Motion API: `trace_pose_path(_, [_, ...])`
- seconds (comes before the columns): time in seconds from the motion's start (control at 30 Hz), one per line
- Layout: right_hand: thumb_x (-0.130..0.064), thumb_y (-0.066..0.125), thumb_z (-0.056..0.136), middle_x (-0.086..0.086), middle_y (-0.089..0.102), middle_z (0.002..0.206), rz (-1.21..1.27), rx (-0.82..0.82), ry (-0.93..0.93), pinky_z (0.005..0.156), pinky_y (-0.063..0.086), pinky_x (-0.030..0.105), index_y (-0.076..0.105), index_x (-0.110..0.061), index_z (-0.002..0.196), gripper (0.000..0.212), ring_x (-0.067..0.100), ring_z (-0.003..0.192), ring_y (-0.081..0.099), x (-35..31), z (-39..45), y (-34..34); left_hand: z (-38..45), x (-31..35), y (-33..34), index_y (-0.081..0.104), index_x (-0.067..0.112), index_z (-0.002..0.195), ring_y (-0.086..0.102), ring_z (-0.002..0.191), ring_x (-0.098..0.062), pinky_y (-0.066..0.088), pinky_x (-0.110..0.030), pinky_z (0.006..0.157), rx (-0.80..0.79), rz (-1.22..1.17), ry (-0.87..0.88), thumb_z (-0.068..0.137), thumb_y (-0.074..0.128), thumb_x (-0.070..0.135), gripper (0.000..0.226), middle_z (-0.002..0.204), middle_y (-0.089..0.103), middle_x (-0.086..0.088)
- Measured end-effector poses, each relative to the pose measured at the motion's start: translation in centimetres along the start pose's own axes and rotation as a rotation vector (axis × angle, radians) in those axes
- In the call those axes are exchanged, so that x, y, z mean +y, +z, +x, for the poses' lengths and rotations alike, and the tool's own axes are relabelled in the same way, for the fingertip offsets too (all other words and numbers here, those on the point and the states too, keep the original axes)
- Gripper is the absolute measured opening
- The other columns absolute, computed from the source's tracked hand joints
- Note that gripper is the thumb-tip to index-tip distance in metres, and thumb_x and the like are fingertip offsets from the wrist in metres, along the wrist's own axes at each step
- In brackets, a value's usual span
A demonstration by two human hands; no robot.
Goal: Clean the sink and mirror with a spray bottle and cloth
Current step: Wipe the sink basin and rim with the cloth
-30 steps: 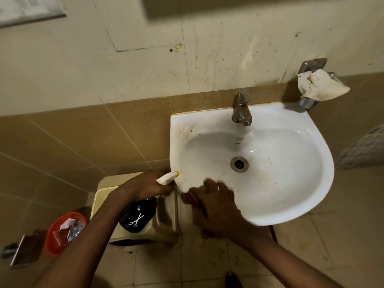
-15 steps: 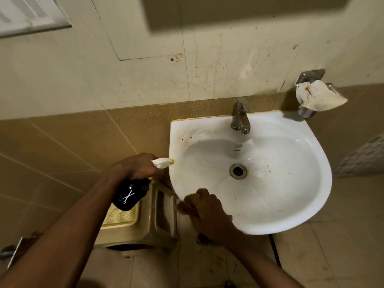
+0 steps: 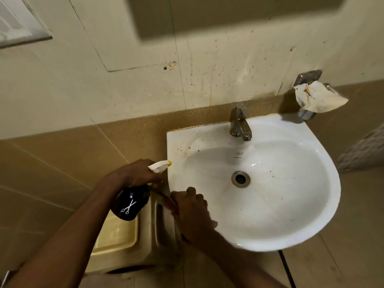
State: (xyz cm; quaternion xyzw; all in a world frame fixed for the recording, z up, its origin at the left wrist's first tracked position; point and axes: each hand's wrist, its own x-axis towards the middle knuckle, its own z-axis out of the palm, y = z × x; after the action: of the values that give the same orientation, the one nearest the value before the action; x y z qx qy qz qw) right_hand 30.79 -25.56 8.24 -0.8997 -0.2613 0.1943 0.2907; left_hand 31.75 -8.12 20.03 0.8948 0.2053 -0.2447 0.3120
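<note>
A white wall-mounted sink point(image 3: 324, 163) with brown specks and stains fills the right half of the head view. My left hand point(image 3: 133, 175) grips a black spray bottle point(image 3: 129, 204) with a scissors logo. Its white nozzle point(image 3: 160, 166) points at the sink's left rim, almost touching it. My right hand point(image 3: 193, 215) is closed on the front-left rim, over a dark reddish-brown cloth point(image 3: 167, 201) that is mostly hidden under the fingers. A dark rectangular panel point(image 3: 228, 15) on the wall above may be the mirror's lower edge.
A metal tap point(image 3: 240, 125) stands at the back of the basin above the drain point(image 3: 240, 178). A crumpled white stained rag point(image 3: 318, 98) lies on a metal wall holder at the right. A beige plastic stool point(image 3: 120, 235) stands below the sink's left side.
My left hand lifted the spray bottle from beside the stool up to the sink's left rim. My right hand stayed at the front-left rim, shifting slightly. The camera tilted upward.
</note>
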Motion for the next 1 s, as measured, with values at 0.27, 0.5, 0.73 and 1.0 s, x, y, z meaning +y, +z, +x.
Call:
trace_pose_path(0.27, [-0.043, 0.053, 0.092, 0.004, 0.041, 0.118, 0.312, 0.151, 0.214, 0.089, 0.043, 0.042, 0.050, -0.028, 0.117, 0.030, 0.028, 0.107, 0.046, -3.7, 5.8, -1.0, 2.9, 0.9, -2.8, 0.066, 0.018, 0.065, 0.063, 0.058, -0.015, 0.053, -0.034, 0.069, 0.042, -0.069, 0.006, 0.076, 0.066, 0.025, 0.013, 0.059, 0.068, 0.004])
trace_pose_path(0.5, [-0.044, 0.051, 0.092, 0.003, 0.037, 0.123, 0.297, 0.197, 0.270, 0.085, 0.040, 0.039, 0.048, -0.028, 0.119, 0.031, 0.026, 0.110, 0.040, -4.3, 8.2, 0.8, 5.8, 0.8, -3.9, 0.064, 0.023, 0.076, 0.066, 0.079, -0.020, 0.052, -0.036, 0.076, 0.052, -0.029, 0.025, 0.054, 0.064, 0.051, 0.036, 0.079, 0.070, -0.001])
trace_pose_path(0.73, [-0.040, 0.057, 0.089, 0.011, 0.046, 0.114, 0.002, 0.506, 0.322, 0.088, 0.044, 0.044, 0.054, -0.016, 0.107, 0.030, 0.031, 0.105, 0.045, -4.0, 15.9, -2.3, 6.3, 1.3, -6.2, 0.064, 0.017, 0.076, 0.062, 0.074, -0.025, 0.049, -0.034, 0.068, 0.216, -0.014, 0.122, 0.073, 0.075, 0.027, 0.014, 0.082, 0.064, -0.008])
trace_pose_path(1.0, [-0.039, 0.070, 0.080, 0.012, 0.039, 0.120, 0.018, 0.396, 0.274, 0.088, 0.045, 0.048, 0.049, -0.022, 0.117, 0.046, 0.033, 0.109, 0.038, -2.7, 15.5, -4.2, 7.2, 2.5, -5.8, 0.067, 0.008, 0.089, 0.070, 0.076, -0.032, 0.056, -0.043, 0.080, 0.093, -0.053, 0.088, 0.064, 0.069, 0.039, 0.040, 0.078, 0.074, -0.008])
